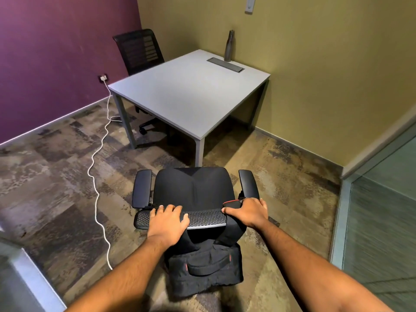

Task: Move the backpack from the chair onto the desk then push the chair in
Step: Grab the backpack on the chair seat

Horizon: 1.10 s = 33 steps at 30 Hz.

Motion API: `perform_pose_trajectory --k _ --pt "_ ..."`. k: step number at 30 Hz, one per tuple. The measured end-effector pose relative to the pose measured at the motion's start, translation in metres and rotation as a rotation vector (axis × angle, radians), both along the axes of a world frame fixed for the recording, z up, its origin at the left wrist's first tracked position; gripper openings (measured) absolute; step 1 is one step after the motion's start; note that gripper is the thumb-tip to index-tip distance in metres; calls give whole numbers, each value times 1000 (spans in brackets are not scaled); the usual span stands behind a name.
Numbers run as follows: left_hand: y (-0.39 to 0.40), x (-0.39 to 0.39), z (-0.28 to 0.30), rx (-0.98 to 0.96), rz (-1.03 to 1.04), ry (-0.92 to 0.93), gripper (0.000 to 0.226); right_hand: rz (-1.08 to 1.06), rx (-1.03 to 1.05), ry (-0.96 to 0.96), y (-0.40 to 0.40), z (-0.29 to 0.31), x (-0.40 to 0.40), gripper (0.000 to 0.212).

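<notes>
A black office chair [193, 188] stands on the carpet in front of me, a short way from the grey desk [186, 91], its seat facing the desk. A black backpack [204, 273] with red trim hangs behind the backrest, its straps looped over the mesh top edge [202, 218]. My left hand [167, 221] lies on the left part of that top edge with the fingers curled over it. At the right end, my right hand [247, 212] grips the backpack's strap where it crosses the backrest.
A metal bottle [229, 46] stands at the desk's far edge beside a cable flap [225, 64]. A second black chair [139, 50] sits at the desk's far left side. A white cable [96, 176] trails from a wall socket [104, 77] across the carpet. A glass partition [382, 221] is at the right.
</notes>
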<state>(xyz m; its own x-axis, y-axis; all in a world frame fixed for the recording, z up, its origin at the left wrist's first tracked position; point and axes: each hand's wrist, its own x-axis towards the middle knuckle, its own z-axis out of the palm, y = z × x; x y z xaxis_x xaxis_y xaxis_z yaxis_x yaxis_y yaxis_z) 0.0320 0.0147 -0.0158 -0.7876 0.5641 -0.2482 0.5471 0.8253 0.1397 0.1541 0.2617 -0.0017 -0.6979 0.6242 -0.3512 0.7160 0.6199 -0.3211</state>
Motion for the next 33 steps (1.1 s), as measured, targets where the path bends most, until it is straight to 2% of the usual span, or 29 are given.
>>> perform_pose_trajectory --k 8,12,16,21,28,33 --pt "15 5 -2 -31 15 30 46 -153 -155 119 3 18 5 48" --pt "16 4 1 -4 14 56 41 -343 -372 311 14 18 11 49" --pt "17 4 4 20 26 68 35 -579 -482 515 36 8 30 18" --pt "20 8 7 36 50 82 27 -793 -587 653 45 -8 63 16" --pt "25 22 4 92 102 129 22 -920 -689 578 41 -41 97 24" --pt "23 24 1 131 91 138 19 -979 -749 437 37 -58 96 14"
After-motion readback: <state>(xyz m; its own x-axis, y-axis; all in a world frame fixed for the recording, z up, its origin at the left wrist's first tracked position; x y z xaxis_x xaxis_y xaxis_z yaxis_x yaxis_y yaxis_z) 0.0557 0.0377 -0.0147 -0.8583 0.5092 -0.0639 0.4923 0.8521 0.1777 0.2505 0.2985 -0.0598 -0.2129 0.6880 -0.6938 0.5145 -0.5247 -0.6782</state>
